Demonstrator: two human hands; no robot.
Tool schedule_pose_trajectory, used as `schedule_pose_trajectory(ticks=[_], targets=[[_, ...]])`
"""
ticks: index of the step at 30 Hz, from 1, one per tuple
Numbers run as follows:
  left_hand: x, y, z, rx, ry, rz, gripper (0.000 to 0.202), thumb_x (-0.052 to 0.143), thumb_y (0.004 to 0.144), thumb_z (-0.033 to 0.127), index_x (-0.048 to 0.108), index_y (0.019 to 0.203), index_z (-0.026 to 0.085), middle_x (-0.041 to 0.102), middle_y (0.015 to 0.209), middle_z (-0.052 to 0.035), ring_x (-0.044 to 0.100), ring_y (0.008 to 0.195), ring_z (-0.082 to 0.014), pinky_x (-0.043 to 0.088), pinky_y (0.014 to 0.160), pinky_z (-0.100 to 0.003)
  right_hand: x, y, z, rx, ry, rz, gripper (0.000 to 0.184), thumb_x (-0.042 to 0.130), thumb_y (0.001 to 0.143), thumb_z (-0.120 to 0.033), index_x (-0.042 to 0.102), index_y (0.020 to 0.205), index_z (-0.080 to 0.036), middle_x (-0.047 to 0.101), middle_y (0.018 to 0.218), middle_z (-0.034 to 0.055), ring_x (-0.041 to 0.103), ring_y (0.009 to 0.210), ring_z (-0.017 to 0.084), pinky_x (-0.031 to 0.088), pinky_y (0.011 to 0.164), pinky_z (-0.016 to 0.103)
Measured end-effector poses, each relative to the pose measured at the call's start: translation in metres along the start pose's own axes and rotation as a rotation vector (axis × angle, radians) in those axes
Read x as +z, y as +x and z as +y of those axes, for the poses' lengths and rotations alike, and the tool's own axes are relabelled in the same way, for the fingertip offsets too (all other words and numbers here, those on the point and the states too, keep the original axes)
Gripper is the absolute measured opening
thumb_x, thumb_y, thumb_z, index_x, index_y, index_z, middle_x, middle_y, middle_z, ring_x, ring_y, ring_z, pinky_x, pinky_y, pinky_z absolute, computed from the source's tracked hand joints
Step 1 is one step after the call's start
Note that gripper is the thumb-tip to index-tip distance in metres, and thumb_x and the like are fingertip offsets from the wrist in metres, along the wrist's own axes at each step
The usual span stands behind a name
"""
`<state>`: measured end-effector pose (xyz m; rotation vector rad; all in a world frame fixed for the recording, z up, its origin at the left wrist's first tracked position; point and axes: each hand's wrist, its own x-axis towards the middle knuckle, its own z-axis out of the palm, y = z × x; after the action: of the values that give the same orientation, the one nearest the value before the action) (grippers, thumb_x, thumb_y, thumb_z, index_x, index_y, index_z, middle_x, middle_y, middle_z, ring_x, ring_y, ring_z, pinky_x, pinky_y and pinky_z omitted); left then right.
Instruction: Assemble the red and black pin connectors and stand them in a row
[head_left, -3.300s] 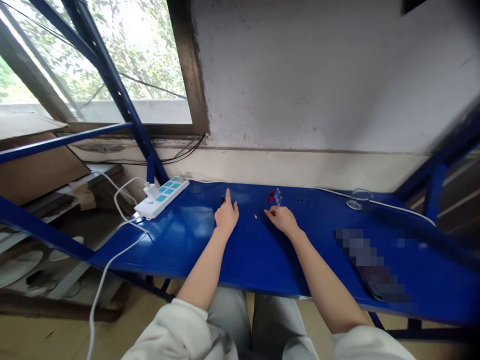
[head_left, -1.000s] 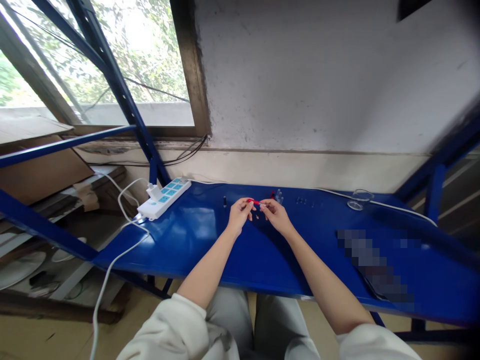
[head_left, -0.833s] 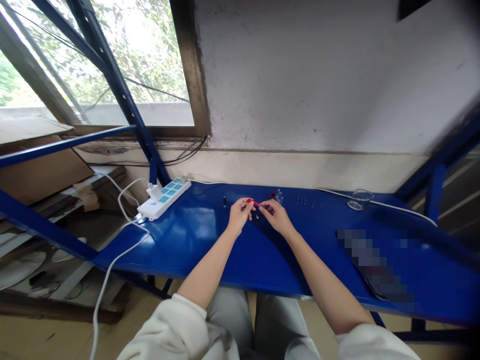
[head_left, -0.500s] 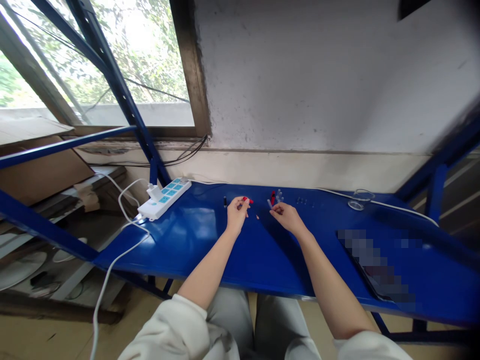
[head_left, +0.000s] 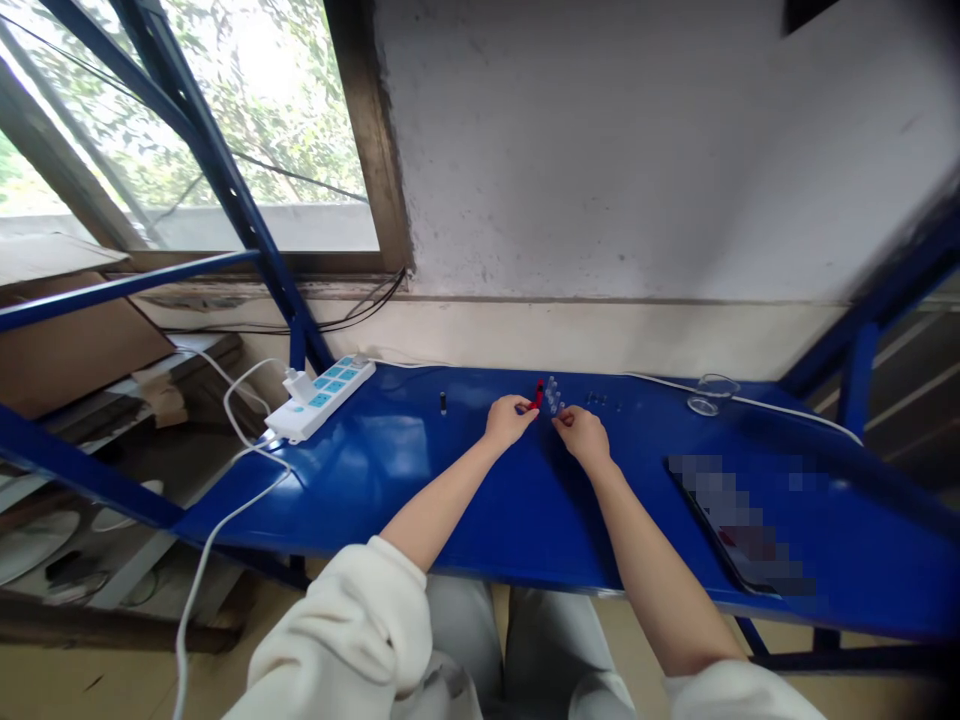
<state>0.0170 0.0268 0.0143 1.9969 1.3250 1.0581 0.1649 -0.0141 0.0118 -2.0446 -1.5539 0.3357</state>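
My left hand (head_left: 508, 424) is closed in a pinch on a small red piece, mostly covered by the fingertips. Right beside those fingertips stands a red and black piece (head_left: 539, 388). Several small clear plastic pieces (head_left: 553, 394) sit in a cluster between my two hands, toward the back of the blue table. My right hand (head_left: 586, 436) has its thumb and finger pinched together at the near side of this cluster. Whether it grips one of the clear pieces cannot be made out. A small black cylinder with a pale end (head_left: 442, 403) stands left of my left hand.
A white power strip (head_left: 319, 398) with a plug and cable lies at the left of the blue table (head_left: 450, 510). Small clear bits (head_left: 596, 399) lie right of the cluster. Farther right are a round clear container (head_left: 703, 404) and a dark flat device (head_left: 739, 530), partly blurred out.
My left hand has moved right with the red piece, up to the clear cluster. The clear tube my right hand held is no longer distinct; that hand stays near the cluster. The view has shifted slightly.
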Motion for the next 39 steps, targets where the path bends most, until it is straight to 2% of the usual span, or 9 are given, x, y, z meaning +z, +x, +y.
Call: schedule_pose_trajectory(ticks=[8, 19, 28, 33, 37, 39], targets=[[0.02, 0.011, -0.005, -0.06, 0.096, 0.055, 0.015, 0.061, 0.071, 0.028, 0.066, 0.08, 0.017, 0.065, 0.076, -0.0042, 0.058, 0.072, -0.015, 0.044, 0.066, -0.026, 0.008, 0.004, 0.003, -0.007, -0.03, -0.001, 0.015, 0.051, 0.076, -0.032, 0.06, 0.083, -0.022, 0.065, 0.078, 0.0021, 0.059, 0.075, 0.017, 0.034, 0.055, 0.023], [0.022, 0.01, 0.003, -0.1, 0.407, -0.021, 0.015, 0.06, 0.072, 0.033, 0.066, 0.078, 0.02, 0.063, 0.084, -0.0031, 0.056, 0.082, -0.0176, 0.04, 0.073, -0.029, 0.009, 0.005, 0.001, -0.006, -0.099, -0.015, 0.019, 0.05, 0.077, -0.033, 0.062, 0.086, -0.022, 0.067, 0.08, 0.0033, 0.061, 0.078, 0.018, 0.037, 0.058, 0.024], [0.023, 0.009, 0.005, -0.144, 0.469, -0.041, 0.022, 0.059, 0.073, 0.04, 0.065, 0.08, 0.021, 0.063, 0.088, -0.004, 0.055, 0.088, -0.0198, 0.038, 0.078, -0.033, 0.009, 0.005, 0.001, 0.002, -0.115, -0.005, 0.02, 0.05, 0.077, -0.035, 0.063, 0.085, -0.022, 0.067, 0.082, 0.0033, 0.061, 0.079, 0.019, 0.037, 0.059, 0.024], [0.011, 0.005, 0.006, -0.099, 0.454, -0.033, 0.025, 0.06, 0.071, 0.041, 0.064, 0.082, 0.019, 0.062, 0.087, -0.0056, 0.054, 0.088, -0.0216, 0.038, 0.079, -0.034, 0.007, 0.004, -0.001, 0.012, -0.135, -0.014, 0.022, 0.049, 0.078, -0.037, 0.063, 0.087, -0.022, 0.067, 0.082, 0.0042, 0.061, 0.079, 0.018, 0.038, 0.061, 0.024], [-0.015, -0.009, 0.007, 0.047, 0.37, 0.046, 0.022, 0.051, 0.079, 0.03, 0.061, 0.094, 0.018, 0.06, 0.081, -0.0065, 0.055, 0.084, -0.0202, 0.04, 0.077, -0.031, 0.003, 0.002, -0.003, 0.003, -0.18, -0.028, 0.022, 0.05, 0.078, -0.037, 0.062, 0.086, -0.021, 0.066, 0.081, 0.0049, 0.061, 0.08, 0.019, 0.039, 0.064, 0.026], [-0.03, -0.019, 0.006, 0.13, 0.358, 0.11, 0.025, 0.045, 0.082, 0.027, 0.059, 0.1, 0.017, 0.059, 0.086, -0.0079, 0.054, 0.087, -0.0209, 0.039, 0.081, -0.033, 0.001, 0.001, -0.004, 0.003, -0.219, -0.038, 0.022, 0.051, 0.078, -0.038, 0.062, 0.084, -0.02, 0.066, 0.079, 0.006, 0.061, 0.079, 0.02, 0.039, 0.065, 0.027]])
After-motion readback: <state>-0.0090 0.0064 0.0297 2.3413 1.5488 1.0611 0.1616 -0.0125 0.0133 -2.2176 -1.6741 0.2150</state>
